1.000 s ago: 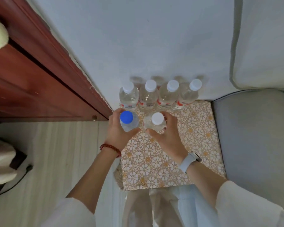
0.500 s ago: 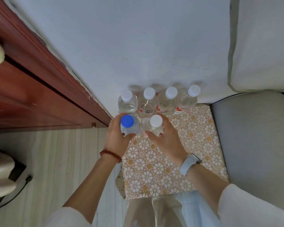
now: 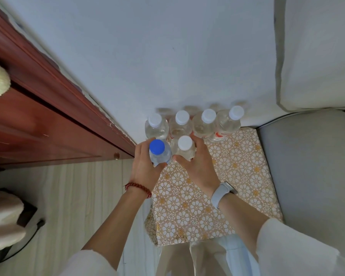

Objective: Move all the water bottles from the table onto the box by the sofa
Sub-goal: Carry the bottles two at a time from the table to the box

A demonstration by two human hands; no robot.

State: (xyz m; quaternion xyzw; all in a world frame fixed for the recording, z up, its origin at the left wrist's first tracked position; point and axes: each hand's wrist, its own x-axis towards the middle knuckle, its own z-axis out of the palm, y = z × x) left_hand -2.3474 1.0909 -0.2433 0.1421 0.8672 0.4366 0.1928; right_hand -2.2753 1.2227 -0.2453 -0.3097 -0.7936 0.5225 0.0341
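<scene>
My left hand (image 3: 145,166) grips the blue-capped water bottle (image 3: 159,153), fingers and thumb curled round its body. My right hand (image 3: 197,166) grips the white-capped water bottle (image 3: 184,148) just beside it the same way. Both bottles stand upright at the far left corner of the flower-patterned box (image 3: 217,196), which sits against the grey sofa (image 3: 311,166). Right behind them, along the wall, stand 4 more white-capped bottles (image 3: 195,124) in a row, touching one another. A red bead bracelet (image 3: 138,188) circles my left wrist, a pale watch (image 3: 222,193) my right.
</scene>
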